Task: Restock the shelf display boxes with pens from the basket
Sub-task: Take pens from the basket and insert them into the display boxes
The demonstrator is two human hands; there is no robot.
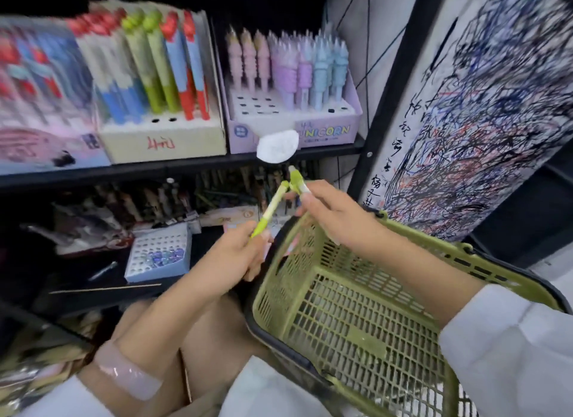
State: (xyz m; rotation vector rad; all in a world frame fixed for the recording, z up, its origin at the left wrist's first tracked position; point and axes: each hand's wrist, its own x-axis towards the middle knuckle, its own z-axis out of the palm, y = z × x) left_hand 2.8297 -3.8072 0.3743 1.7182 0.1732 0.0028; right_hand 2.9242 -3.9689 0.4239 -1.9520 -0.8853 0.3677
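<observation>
Seen from the head camera, a person crouched at a stationery shelf (186, 168) holds a pen in each hand above a green mesh basket (356, 317); the left hand (238, 255) has its fingers curled round the lower end of a green-and-white pen (270, 210), which slants up and to the right; the right hand (328, 213) pinches a second green pen (297, 181) near its top, and the upper ends of the two pens meet just below the shelf edge. The basket rests against the person's lap under the right forearm, its handle dark; what lies in it cannot be made out through the blur. On the shelf above stands a cream display box (161, 137) holding blue, green and red pens, with two open holes in its front row; just beside it to the right, a lilac box marked UNICORN (325, 131) carries pink, purple and pale blue pens, with several holes open at its left front. A white round tag (277, 146) hangs on the shelf edge before the lilac box. On the lower shelf lies a pale blue tray (158, 255) with small beads in it; a translucent pink bangle (127, 370) circles the left wrist.
</observation>
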